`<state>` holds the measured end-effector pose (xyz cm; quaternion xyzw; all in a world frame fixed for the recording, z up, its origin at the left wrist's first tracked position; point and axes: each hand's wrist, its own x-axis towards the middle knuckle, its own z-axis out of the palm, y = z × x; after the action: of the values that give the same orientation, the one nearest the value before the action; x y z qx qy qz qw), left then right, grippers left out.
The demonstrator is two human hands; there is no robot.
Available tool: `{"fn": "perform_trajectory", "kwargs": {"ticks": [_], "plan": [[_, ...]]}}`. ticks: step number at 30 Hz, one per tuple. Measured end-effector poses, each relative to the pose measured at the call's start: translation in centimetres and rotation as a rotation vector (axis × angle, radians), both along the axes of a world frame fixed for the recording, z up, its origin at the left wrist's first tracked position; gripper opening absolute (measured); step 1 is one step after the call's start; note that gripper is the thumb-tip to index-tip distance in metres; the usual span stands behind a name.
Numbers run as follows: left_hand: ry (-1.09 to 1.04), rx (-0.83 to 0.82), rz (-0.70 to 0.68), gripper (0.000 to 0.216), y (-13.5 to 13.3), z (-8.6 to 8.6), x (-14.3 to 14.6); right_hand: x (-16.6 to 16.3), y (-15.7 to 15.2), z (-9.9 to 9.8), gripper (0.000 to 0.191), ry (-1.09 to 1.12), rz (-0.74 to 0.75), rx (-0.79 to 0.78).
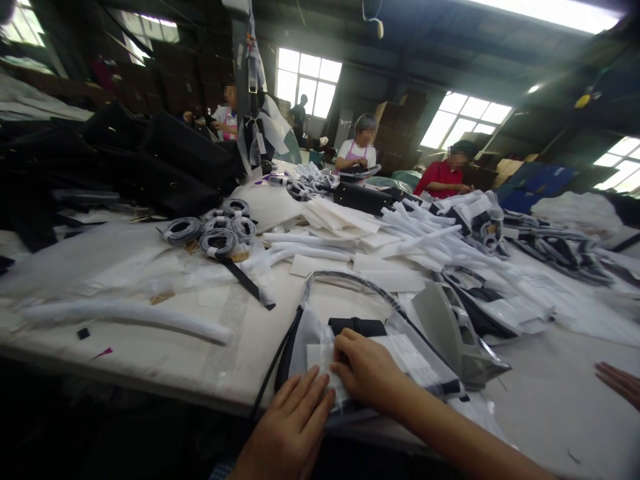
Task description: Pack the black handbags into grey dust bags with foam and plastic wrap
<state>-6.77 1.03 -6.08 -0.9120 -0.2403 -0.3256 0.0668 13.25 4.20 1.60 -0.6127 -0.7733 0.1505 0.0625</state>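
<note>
A grey handbag (299, 350) with black trim lies on the table in front of me. Its long handle (367, 280) arches away from me and looks wrapped in clear film. On the bag are a white sheet in clear plastic (413, 357) and a black rolled or folded piece (360, 327). My left hand (293, 423) rests on the bag's near side, fingers stretched out. Beside it, my right hand (367, 370) has its fingers curled down onto the plastic-covered white part; its fingertips are partly hidden, and what they grip does not show clearly.
Grey cable-like coils (220, 241) and a long white foam tube (130, 317) lie to the left. White strips (420, 230) are heaped beyond the bag, with a grey bag part (445, 327) to its right. Another person's hand (620, 383) shows at the right edge. Co-workers (356, 152) work behind.
</note>
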Motion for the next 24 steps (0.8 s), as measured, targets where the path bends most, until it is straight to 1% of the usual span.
{"fn": "perform_trajectory", "kwargs": {"ticks": [4, 7, 9, 10, 11, 12, 13, 14, 15, 17, 18, 20, 22, 24], "plan": [[0.107, -0.047, 0.001, 0.046, 0.0, 0.2, -0.2, 0.1, 0.1, -0.5, 0.006, 0.062, -0.007, 0.032], [0.129, -0.101, 0.019, 0.051, 0.0, 0.5, -0.1, 0.6, 0.3, -0.8, 0.013, 0.151, 0.002, 0.060], [0.139, -0.123, 0.028, 0.054, -0.1, 0.7, 0.0, 2.2, 0.0, -0.4, 0.019, 0.217, 0.018, 0.080], [0.145, -0.133, 0.030, 0.056, -0.1, 0.8, 0.0, 3.5, -0.3, -0.1, 0.021, 0.245, 0.011, 0.101], [0.148, -0.140, 0.035, 0.058, -0.2, 0.8, -0.1, 5.2, -0.8, 0.3, 0.021, 0.270, -0.037, 0.138], [0.149, -0.143, 0.040, 0.059, -0.3, 0.9, -0.1, 7.3, -1.4, 0.9, 0.023, 0.287, -0.121, 0.189], [0.151, -0.137, 0.044, 0.060, -0.3, 0.9, -0.2, 9.7, -2.1, 1.5, 0.027, 0.301, -0.257, 0.264], [0.156, -0.121, 0.050, 0.061, -0.4, 0.8, -0.2, 12.2, -2.9, 2.2, 0.031, 0.304, -0.440, 0.342], [0.163, -0.098, 0.056, 0.061, -0.4, 0.8, -0.3, 14.8, -3.8, 2.7, 0.037, 0.289, -0.590, 0.405], [0.175, -0.034, 0.059, 0.060, -0.3, 0.5, -0.4, 19.5, -5.5, 3.5, 0.042, 0.261, -0.811, 0.465], [0.175, 0.000, 0.059, 0.059, -0.1, 0.3, -0.4, 21.5, -6.3, 3.6, 0.042, 0.264, -0.887, 0.464], [0.160, 0.058, 0.057, 0.057, 0.1, 0.0, -0.4, 24.1, -7.3, 3.1, 0.037, 0.325, -0.991, 0.415], [0.150, 0.092, 0.051, 0.054, 0.4, -0.2, -0.3, 25.2, -7.4, 1.8, 0.034, 0.436, -1.042, 0.338], [0.151, 0.110, 0.045, 0.052, 0.5, -0.3, -0.4, 25.2, -6.9, 0.4, 0.036, 0.563, -1.076, 0.272]]}}
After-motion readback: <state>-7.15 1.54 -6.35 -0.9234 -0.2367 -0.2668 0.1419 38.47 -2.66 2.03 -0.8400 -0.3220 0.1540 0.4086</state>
